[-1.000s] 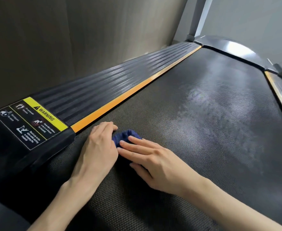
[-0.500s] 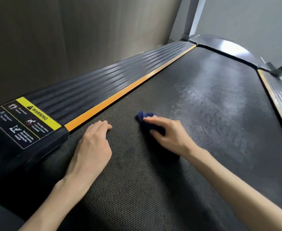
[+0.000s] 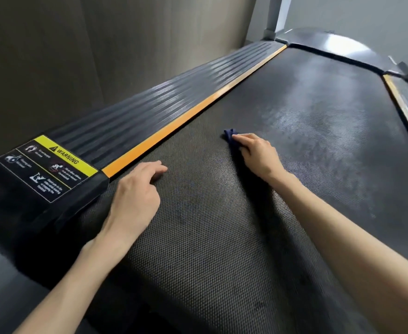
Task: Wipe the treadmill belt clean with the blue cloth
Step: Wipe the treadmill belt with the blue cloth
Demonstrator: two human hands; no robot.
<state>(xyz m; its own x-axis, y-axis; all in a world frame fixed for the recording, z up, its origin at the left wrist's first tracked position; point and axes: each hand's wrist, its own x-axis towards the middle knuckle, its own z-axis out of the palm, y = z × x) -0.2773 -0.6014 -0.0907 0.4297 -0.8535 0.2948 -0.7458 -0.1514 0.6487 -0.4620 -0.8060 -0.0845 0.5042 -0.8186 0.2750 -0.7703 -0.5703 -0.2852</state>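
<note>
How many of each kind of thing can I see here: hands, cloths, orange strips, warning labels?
2 hands: left hand, right hand
1 blue cloth
2 orange strips: left strip, right strip
1 warning label
Total: 6

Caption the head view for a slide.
Right hand holds the blue cloth on the treadmill belt; left hand rests near the orange strip.
</note>
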